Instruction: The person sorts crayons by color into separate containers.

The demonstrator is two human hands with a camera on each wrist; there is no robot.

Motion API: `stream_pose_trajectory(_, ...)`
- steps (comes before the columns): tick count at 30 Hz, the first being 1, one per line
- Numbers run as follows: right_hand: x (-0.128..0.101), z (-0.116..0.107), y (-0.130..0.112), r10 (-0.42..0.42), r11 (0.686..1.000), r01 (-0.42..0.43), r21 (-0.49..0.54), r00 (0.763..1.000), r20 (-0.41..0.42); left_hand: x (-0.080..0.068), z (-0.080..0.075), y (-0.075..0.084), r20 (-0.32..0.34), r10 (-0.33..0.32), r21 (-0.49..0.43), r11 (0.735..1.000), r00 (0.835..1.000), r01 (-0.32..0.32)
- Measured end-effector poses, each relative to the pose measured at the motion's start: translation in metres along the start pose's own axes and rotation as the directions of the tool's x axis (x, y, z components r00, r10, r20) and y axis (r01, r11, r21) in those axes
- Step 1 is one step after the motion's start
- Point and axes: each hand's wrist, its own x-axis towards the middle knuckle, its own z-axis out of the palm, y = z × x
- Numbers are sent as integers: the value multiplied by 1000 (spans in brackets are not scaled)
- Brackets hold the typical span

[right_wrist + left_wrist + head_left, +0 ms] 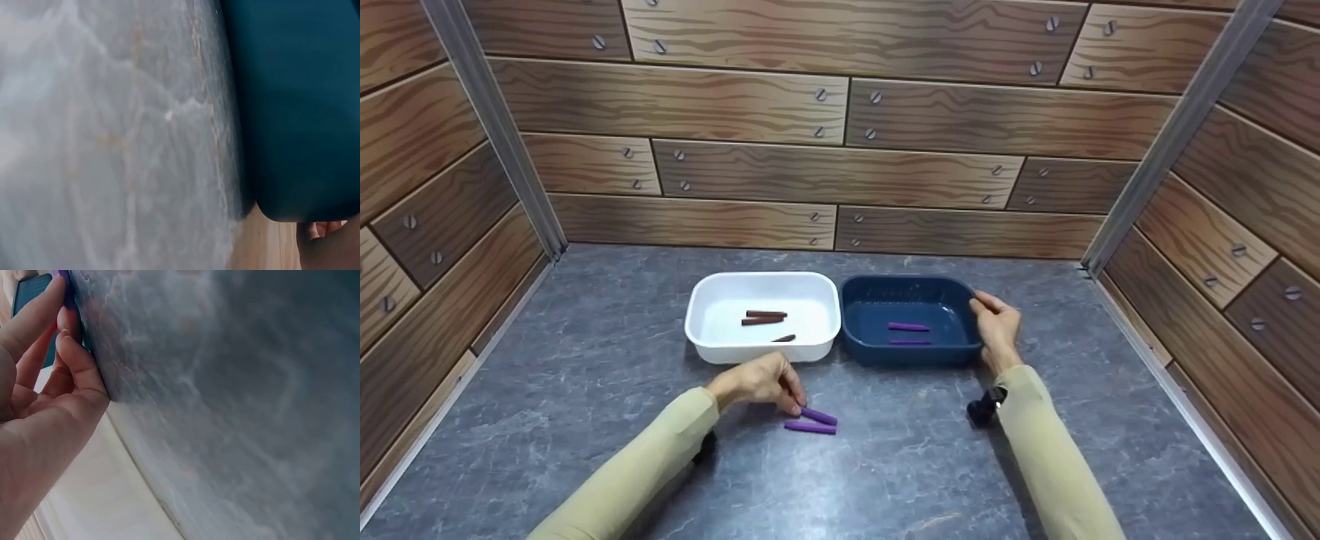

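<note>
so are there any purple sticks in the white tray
No, the white tray holds only brown sticks; the purple ones lie in the blue tray.

I am curling my left hand point(761, 382) low, fingertips pinching down, while my right hand point(997, 330) is resting farther right, fingers relaxed.

The table top point(585, 390) has a grey, marble-veined finish with a slight sheen. The surrounding walls point(825, 112) show printed wood-grain planks with drawn screw heads, joined at the corners by matt metal strips point(495, 127). The white tray point(712, 346) and the blue tray point(907, 352) look like smooth, semi-gloss plastic. The 2 purple sticks point(812, 422) on the table appear matt. The sleeves point(645, 457) are a soft, matt beige cloth.
</note>
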Motion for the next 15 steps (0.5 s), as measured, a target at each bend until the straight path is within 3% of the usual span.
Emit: stream_pose_trajectory(15,1,1,2,-32,999,32,11,999,-17,-3,-3,-1,36,2,-130,992,999,2)
